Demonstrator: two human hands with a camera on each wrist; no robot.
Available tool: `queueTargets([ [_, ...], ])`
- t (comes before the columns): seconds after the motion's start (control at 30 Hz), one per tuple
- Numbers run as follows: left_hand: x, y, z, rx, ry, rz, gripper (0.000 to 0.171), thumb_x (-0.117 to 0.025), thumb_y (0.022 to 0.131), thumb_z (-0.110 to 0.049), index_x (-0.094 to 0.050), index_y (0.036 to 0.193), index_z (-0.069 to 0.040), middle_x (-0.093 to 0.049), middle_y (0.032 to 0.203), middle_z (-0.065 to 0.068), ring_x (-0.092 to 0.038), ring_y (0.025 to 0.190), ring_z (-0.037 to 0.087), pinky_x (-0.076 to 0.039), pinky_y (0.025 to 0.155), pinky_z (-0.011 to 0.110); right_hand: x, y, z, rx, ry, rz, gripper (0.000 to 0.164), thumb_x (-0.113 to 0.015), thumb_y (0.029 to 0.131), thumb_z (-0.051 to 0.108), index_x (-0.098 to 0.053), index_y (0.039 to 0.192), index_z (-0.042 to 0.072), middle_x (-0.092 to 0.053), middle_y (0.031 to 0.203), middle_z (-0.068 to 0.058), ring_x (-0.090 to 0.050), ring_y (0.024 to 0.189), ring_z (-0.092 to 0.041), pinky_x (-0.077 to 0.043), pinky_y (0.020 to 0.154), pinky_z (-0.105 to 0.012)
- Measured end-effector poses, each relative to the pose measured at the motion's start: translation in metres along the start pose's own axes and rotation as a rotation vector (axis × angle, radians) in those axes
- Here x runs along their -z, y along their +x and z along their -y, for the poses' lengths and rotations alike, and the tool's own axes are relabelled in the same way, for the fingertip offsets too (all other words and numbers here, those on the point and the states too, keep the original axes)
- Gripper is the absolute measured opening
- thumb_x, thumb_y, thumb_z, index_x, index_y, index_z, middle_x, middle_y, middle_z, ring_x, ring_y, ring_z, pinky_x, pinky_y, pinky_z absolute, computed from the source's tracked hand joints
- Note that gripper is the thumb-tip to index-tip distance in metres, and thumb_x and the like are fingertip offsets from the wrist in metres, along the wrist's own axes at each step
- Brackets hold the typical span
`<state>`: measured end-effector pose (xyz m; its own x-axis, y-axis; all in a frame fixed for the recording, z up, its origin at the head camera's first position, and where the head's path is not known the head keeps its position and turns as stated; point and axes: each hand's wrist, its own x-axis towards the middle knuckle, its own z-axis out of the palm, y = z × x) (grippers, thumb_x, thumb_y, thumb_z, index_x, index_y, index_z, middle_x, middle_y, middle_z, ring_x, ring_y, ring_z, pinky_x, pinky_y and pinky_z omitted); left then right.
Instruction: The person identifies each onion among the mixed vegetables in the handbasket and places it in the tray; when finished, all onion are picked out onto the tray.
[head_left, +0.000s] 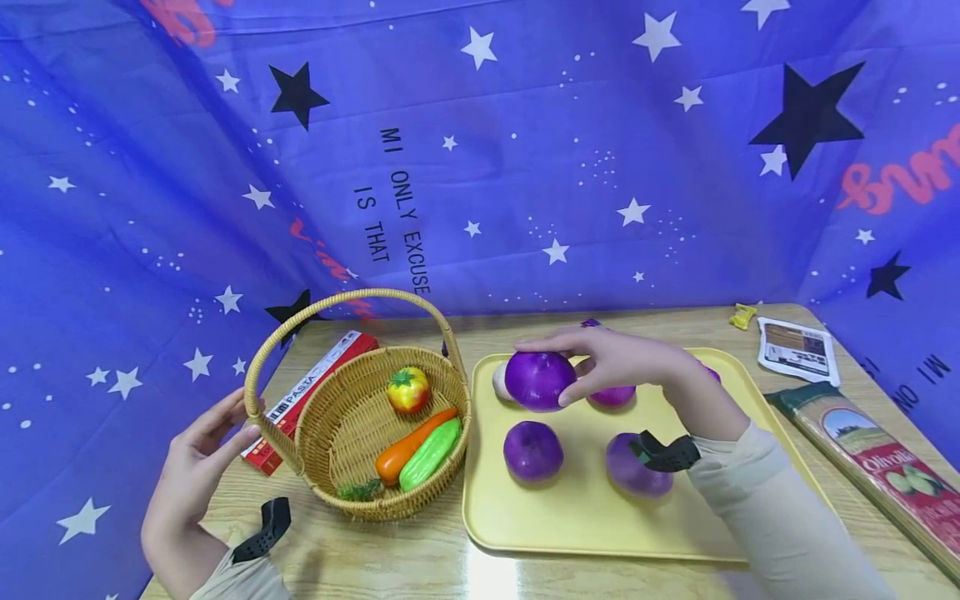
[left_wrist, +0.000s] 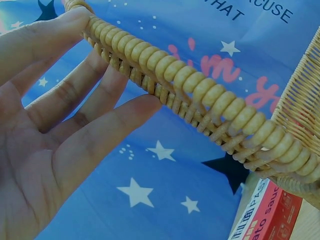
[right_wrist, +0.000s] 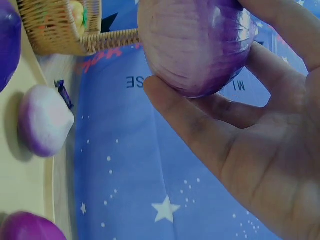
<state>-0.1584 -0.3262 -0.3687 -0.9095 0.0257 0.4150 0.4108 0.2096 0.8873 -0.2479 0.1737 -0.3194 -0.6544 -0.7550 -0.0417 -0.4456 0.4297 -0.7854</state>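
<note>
My right hand (head_left: 626,358) grips a purple onion (head_left: 538,382) between thumb and fingers, held up over the yellow tray (head_left: 570,542). The right wrist view shows the onion's paler side (right_wrist: 175,45) and its glossy purple skin. Several more purple onion-like vegetables lie on the tray, among them a round one (head_left: 533,452) and one (head_left: 630,467) partly behind my right wrist. With thumb and fingertips, my left hand (left_wrist: 65,110) pinches the handle (left_wrist: 175,75) of a wicker basket (head_left: 322,417). Inside the basket lie a red-yellow tomato (head_left: 408,390), a carrot (head_left: 401,458) and a green cucumber-like vegetable (head_left: 431,457).
Behind the basket's left side lies a red pasta box (head_left: 330,358). Right of the tray are a long packet with an olive label (head_left: 877,458), a white pouch (head_left: 798,350) and a small yellow object (head_left: 742,316). A blue starred cloth (head_left: 525,167) hangs around the table.
</note>
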Motion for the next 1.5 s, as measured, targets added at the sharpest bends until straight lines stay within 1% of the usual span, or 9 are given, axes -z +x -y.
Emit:
queueTargets([
  [0.13,-0.001,-0.001,-0.001,0.017,0.018,0.000,0.049,-0.055,0.088,0.011,-0.048,0.135,0.001,-0.068,0.108,-0.016,-0.061,0.102,-0.006,-0.048,0.085,0.006,0.002,-0.012,-0.004,-0.084,0.019,-0.026,0.075,-0.077,0.077,0.027,-0.041,0.143,0.026,-0.041,0.145,-0.010,-0.060,0.112,-0.024,-0.054,0.088,-0.031],
  [0.3,0.000,-0.001,-0.002,0.039,0.045,-0.004,0.049,-0.056,0.088,0.009,-0.046,0.136,0.003,-0.068,0.107,-0.017,-0.061,0.102,-0.007,-0.047,0.086,0.006,0.003,-0.028,-0.009,-0.152,0.064,-0.065,0.074,-0.078,0.076,0.023,-0.043,0.141,0.030,-0.044,0.137,-0.011,-0.060,0.100,-0.022,-0.054,0.079,-0.033],
  [0.4,0.001,0.000,-0.003,0.037,0.042,-0.008,0.049,-0.056,0.088,0.009,-0.046,0.135,0.004,-0.068,0.107,-0.017,-0.061,0.101,-0.006,-0.047,0.086,0.006,0.005,-0.037,-0.012,-0.137,0.097,-0.082,0.074,-0.077,0.076,0.021,-0.043,0.142,0.027,-0.042,0.139,-0.012,-0.059,0.104,-0.025,-0.055,0.080,-0.032],
  [0.47,0.001,0.000,-0.004,0.037,0.043,-0.009,0.048,-0.056,0.088,0.009,-0.046,0.135,0.003,-0.068,0.107,-0.017,-0.061,0.101,-0.007,-0.048,0.085,0.006,0.007,-0.043,-0.015,-0.106,0.080,-0.092,0.073,-0.076,0.077,0.022,-0.042,0.142,0.025,-0.041,0.144,-0.011,-0.057,0.113,-0.024,-0.053,0.087,-0.029],
  [0.63,0.002,0.000,-0.004,0.047,0.053,-0.008,0.048,-0.056,0.089,0.008,-0.047,0.136,0.001,-0.067,0.106,-0.019,-0.061,0.100,-0.008,-0.048,0.084,0.005,0.010,-0.054,-0.022,-0.044,-0.052,-0.126,0.072,-0.076,0.078,0.029,-0.043,0.142,0.025,-0.041,0.146,-0.007,-0.047,0.123,-0.004,-0.050,0.096,-0.027],
  [0.8,0.002,-0.001,-0.004,0.047,0.053,-0.009,0.048,-0.056,0.089,0.007,-0.048,0.136,0.000,-0.068,0.106,-0.019,-0.061,0.100,-0.008,-0.047,0.084,0.005,0.010,-0.064,-0.030,-0.031,-0.066,-0.145,0.072,-0.075,0.078,0.031,-0.043,0.142,0.022,-0.040,0.147,-0.010,-0.041,0.120,0.012,-0.051,0.096,-0.027],
  [0.93,0.002,-0.001,-0.004,0.045,0.048,-0.007,0.048,-0.056,0.089,0.008,-0.048,0.136,0.000,-0.068,0.106,-0.019,-0.061,0.100,-0.008,-0.047,0.084,0.005,0.012,-0.074,-0.035,-0.046,-0.103,-0.156,0.071,-0.074,0.079,0.033,-0.042,0.142,0.023,-0.044,0.144,-0.011,-0.048,0.115,0.010,-0.052,0.091,-0.024],
  [1.1,0.002,0.000,-0.003,0.030,0.033,-0.006,0.048,-0.055,0.089,0.009,-0.047,0.135,0.002,-0.068,0.107,-0.017,-0.062,0.101,-0.006,-0.048,0.085,0.006,0.012,-0.088,-0.042,-0.027,-0.049,-0.143,0.068,-0.072,0.083,0.023,-0.042,0.142,0.012,-0.051,0.134,-0.017,-0.060,0.106,0.000,-0.054,0.086,-0.023],
  [1.5,-0.001,-0.001,-0.001,0.007,0.013,0.003,0.049,-0.054,0.088,0.012,-0.049,0.135,0.000,-0.068,0.108,-0.016,-0.062,0.101,-0.006,-0.048,0.085,0.006,-0.002,-0.131,-0.055,-0.118,-0.015,-0.220,0.066,-0.071,0.083,0.017,-0.041,0.141,0.007,-0.043,0.136,-0.028,-0.053,0.106,0.012,-0.052,0.086,-0.018],
])
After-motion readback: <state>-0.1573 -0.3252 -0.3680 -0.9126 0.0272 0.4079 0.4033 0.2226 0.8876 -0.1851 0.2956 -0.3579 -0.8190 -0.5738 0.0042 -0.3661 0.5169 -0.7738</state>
